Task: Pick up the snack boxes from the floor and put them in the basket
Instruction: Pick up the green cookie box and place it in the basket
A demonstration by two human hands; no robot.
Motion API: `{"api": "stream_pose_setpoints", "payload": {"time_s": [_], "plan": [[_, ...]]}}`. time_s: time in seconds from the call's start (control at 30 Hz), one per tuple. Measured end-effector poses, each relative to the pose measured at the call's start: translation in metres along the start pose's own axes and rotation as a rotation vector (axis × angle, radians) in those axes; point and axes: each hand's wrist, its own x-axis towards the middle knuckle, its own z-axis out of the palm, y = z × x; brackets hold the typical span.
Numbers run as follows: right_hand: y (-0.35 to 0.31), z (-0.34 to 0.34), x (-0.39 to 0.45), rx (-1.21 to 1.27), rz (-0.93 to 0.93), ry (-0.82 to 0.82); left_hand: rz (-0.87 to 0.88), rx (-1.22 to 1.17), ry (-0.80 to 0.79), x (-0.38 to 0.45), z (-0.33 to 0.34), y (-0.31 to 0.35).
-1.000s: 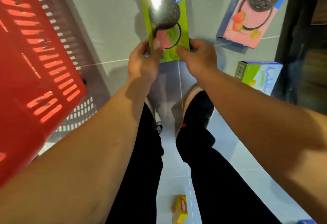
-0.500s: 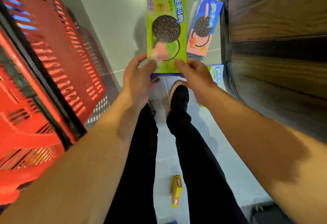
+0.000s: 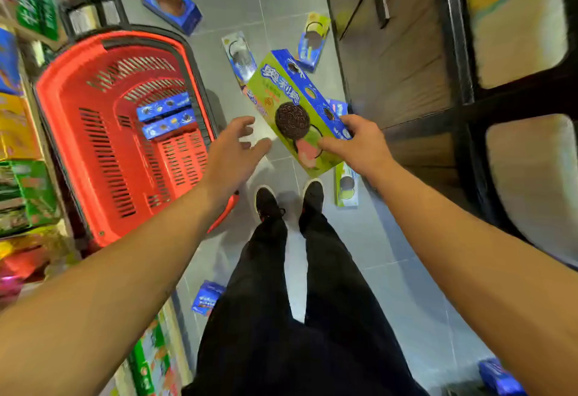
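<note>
Held a green snack box (image 3: 292,107) tilted above the floor (image 3: 391,239) in the right hand's grip (image 3: 355,142). Kept the left hand (image 3: 236,148) spread, clear of it, beside the red basket (image 3: 103,51) with two blue boxes (image 3: 167,115) inside.

- The green snack box (image 3: 289,107), held in the right hand (image 3: 356,145), carries large white Chinese characters on a blue band along its top edge; they read 奥利奥, the Oreo brand name.
- The cookie pictured on that box's face shows embossed patterning, too fine to read.
- Small print and a round orange seal sit under the characters, illegible.
- Lettering on the blue boxes in the red basket (image 3: 72,132) is too blurred to read.
</note>
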Motion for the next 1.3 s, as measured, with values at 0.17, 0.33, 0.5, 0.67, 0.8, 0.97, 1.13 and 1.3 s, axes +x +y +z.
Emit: {"api": "stream_pose_setpoints", "payload": {"time_s": [0.17, 0.33, 0.5, 0.67, 0.8, 0.97, 1.13, 1.3], "plan": [[-0.036, -0.016, -0.068, -0.168, -0.179, 0.011, 0.254, 0.098, 0.187, -0.061, -0.053, 0.04], [-0.057, -0.019, -0.108, -0.274, -0.36, -0.093, 0.345, 0.044, 0.364, -0.123, -0.067, 0.05], [-0.072, -0.027, -0.136, -0.324, -0.538, -0.283, 0.278, -0.133, 0.423, -0.184, -0.088, 0.039], [-0.088, -0.016, -0.154, -0.376, -0.695, -0.446, 0.203, -0.139, 0.397, -0.242, -0.103, 0.008], [-0.103, 0.006, -0.167, -0.297, -0.73, -0.506, 0.126, -0.146, 0.525, -0.274, -0.111, -0.012], [-0.116, 0.033, -0.176, 0.029, -0.679, -0.487, 0.09, -0.23, 0.646, -0.288, -0.13, -0.035], [-0.136, 0.088, -0.175, 0.059, -0.629, -0.467, 0.013, -0.3, 0.665, -0.276, -0.165, -0.06], [-0.159, 0.152, -0.172, 0.082, -0.54, -0.343, -0.075, -0.384, 0.702, -0.239, -0.2, -0.088]]}}
